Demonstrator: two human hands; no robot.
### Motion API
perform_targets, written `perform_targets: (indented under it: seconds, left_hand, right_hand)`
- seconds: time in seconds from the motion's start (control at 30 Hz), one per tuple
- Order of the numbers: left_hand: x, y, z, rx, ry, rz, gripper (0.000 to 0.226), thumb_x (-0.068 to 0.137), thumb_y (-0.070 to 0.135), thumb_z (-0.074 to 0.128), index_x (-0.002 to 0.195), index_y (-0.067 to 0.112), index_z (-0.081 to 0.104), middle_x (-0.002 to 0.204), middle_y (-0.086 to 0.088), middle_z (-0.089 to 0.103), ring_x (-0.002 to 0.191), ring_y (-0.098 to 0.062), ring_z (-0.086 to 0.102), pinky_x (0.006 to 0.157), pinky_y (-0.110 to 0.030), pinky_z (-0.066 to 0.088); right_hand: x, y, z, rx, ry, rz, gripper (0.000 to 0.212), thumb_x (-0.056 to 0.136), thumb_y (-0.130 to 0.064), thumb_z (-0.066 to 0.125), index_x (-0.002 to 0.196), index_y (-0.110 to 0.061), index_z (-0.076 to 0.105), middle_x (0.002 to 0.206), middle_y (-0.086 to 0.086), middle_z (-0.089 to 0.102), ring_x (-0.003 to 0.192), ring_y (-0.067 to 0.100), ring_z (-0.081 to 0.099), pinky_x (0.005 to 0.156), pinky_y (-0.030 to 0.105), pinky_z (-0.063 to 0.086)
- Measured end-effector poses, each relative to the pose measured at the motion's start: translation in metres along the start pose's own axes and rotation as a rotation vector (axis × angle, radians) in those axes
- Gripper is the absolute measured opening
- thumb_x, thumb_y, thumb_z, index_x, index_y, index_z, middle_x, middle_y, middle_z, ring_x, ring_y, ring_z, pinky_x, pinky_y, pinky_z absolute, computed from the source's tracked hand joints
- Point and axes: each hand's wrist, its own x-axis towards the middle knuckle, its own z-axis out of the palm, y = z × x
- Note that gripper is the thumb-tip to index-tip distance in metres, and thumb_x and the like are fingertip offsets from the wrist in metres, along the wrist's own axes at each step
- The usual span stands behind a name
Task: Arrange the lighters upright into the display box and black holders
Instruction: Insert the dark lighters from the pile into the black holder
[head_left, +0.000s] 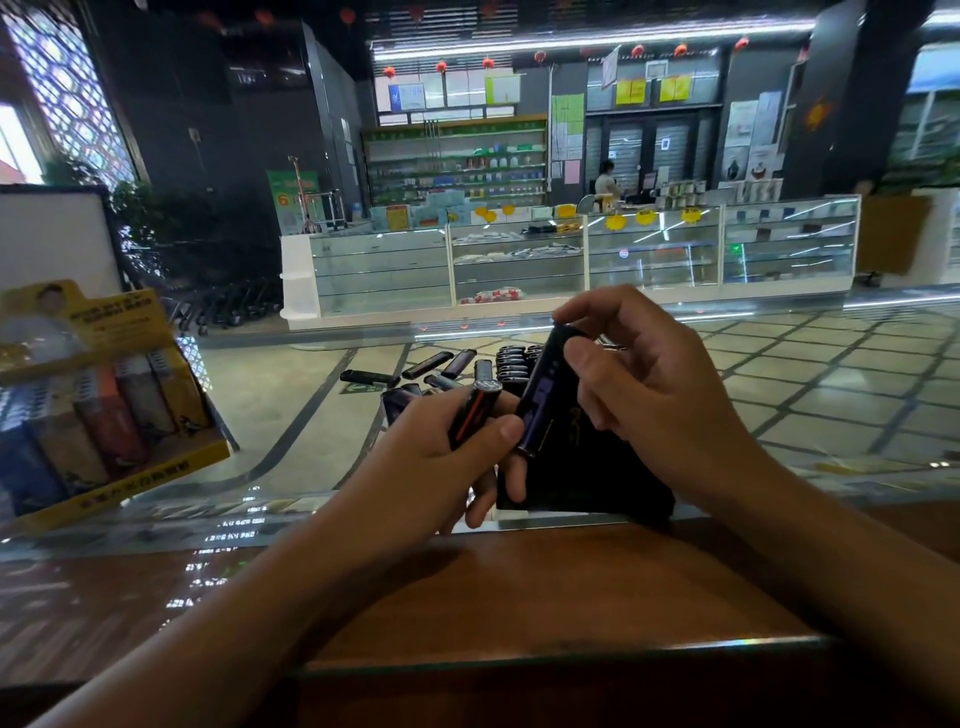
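The fingers (566, 313) of the right hand (654, 395) curl over the top end of a dark lighter with a purple side (545, 395), thumb against its face, holding it tilted just above a black holder (587, 467). The left hand (441, 457) grips a black lighter with a red stripe (475, 410), thumb pressed on its side, the lower fingers touching the holder's left face. The holder stands on the glass counter (291, 415) close to its near edge, where the glass meets a wooden ledge (519, 597).

Behind the hands, toward the middle of the counter, loose lighters (431, 364) lie flat in a scatter, and just beside them a block of black lighters (514, 361) stands upright, packed together; whether they sit in another holder cannot be told.

At the left edge of the counter stands a yellow display box (130, 467), its coloured lighters (104, 415) upright in rows beneath a printed card back.
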Motion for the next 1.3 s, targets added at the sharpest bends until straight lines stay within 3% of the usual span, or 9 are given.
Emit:
perform_targets:
  seconds: [0.13,0.3,0.53,0.67,0.77,0.93,1.0,1.1,1.3]
  left_hand:
    - [0.001,-0.002,-0.002,-0.115,-0.033,0.014,0.017,0.100,0.030,0.051,0.091,0.024,0.064,0.069,-0.008,0.067,0.043,-0.016,0.051,0.039,-0.023,0.039]
    - [0.000,0.000,-0.002,-0.175,-0.086,0.005,0.018,0.099,0.030,0.050,0.091,0.028,0.065,0.070,-0.010,0.068,0.038,-0.013,0.045,0.043,-0.024,0.037]
    - [-0.004,0.003,0.003,0.222,0.093,0.018,0.008,0.091,0.019,0.067,0.098,0.020,0.064,0.067,-0.003,0.067,0.042,0.000,0.052,0.045,-0.013,0.041]
    - [-0.005,0.005,0.004,0.270,0.051,-0.033,0.025,0.083,0.039,0.071,0.104,0.031,0.060,0.071,-0.003,0.070,0.038,-0.025,0.054,0.040,-0.033,0.049]
    - [-0.003,0.007,0.005,0.311,0.022,-0.026,0.025,0.085,0.038,0.069,0.102,0.024,0.058,0.071,-0.002,0.070,0.040,-0.030,0.057,0.044,-0.042,0.053]
    - [0.000,0.000,0.004,0.205,0.047,-0.014,0.011,0.096,0.026,0.061,0.097,0.015,0.059,0.063,-0.003,0.063,0.055,-0.043,0.059,0.043,-0.039,0.053]
    - [0.002,0.000,0.004,0.232,0.069,0.020,0.009,0.097,0.025,0.059,0.097,0.017,0.061,0.062,-0.001,0.063,0.054,-0.037,0.060,0.046,-0.032,0.050]
    - [0.005,-0.003,0.001,0.368,0.126,0.085,0.003,0.096,0.020,0.061,0.095,0.018,0.062,0.063,0.005,0.063,0.055,-0.011,0.061,0.055,-0.019,0.048]
    - [0.000,-0.011,0.000,0.680,0.078,0.029,0.020,0.095,0.025,0.063,0.087,0.040,0.053,0.073,0.018,0.061,0.072,0.004,0.060,0.060,-0.010,0.039]
  right_hand:
    - [0.001,-0.002,-0.003,0.102,-0.131,0.021,0.029,0.099,-0.001,0.052,0.122,-0.019,0.056,0.110,0.000,0.070,0.052,0.023,0.059,0.044,0.027,0.044]
    - [0.003,-0.004,-0.004,0.269,-0.181,0.082,0.029,0.093,-0.005,0.056,0.121,-0.012,0.054,0.107,0.012,0.071,0.051,0.025,0.057,0.047,0.032,0.049]
    - [0.004,-0.005,-0.006,0.116,0.024,0.081,0.037,0.071,-0.028,0.073,0.097,-0.015,0.050,0.100,0.006,0.069,0.043,0.018,0.052,0.039,0.029,0.044]
    - [0.003,-0.007,-0.002,0.084,0.037,0.105,0.040,0.070,-0.028,0.073,0.100,-0.018,0.049,0.101,0.003,0.067,0.043,0.019,0.058,0.043,0.030,0.050]
    - [0.003,-0.007,-0.001,0.093,-0.017,0.100,0.039,0.071,-0.025,0.073,0.101,-0.013,0.050,0.095,0.005,0.069,0.040,0.021,0.057,0.043,0.030,0.051]
    - [0.004,-0.008,-0.004,0.115,-0.036,0.060,0.020,0.083,-0.014,0.069,0.100,-0.013,0.059,0.086,0.013,0.069,0.045,0.017,0.060,0.051,0.029,0.054]
    - [0.009,-0.006,-0.009,0.099,0.047,0.043,0.024,0.089,-0.006,0.067,0.108,-0.017,0.059,0.084,0.004,0.070,0.049,0.014,0.059,0.053,0.027,0.054]
    - [0.014,-0.001,-0.023,0.070,0.181,-0.005,0.023,0.093,-0.004,0.064,0.106,-0.020,0.053,0.079,-0.003,0.066,0.054,0.015,0.053,0.052,0.028,0.048]
    - [0.009,0.007,-0.042,-0.254,0.155,-0.039,0.022,0.089,-0.011,0.071,0.101,-0.018,0.054,0.086,-0.010,0.066,0.077,0.006,0.064,0.070,0.019,0.050]
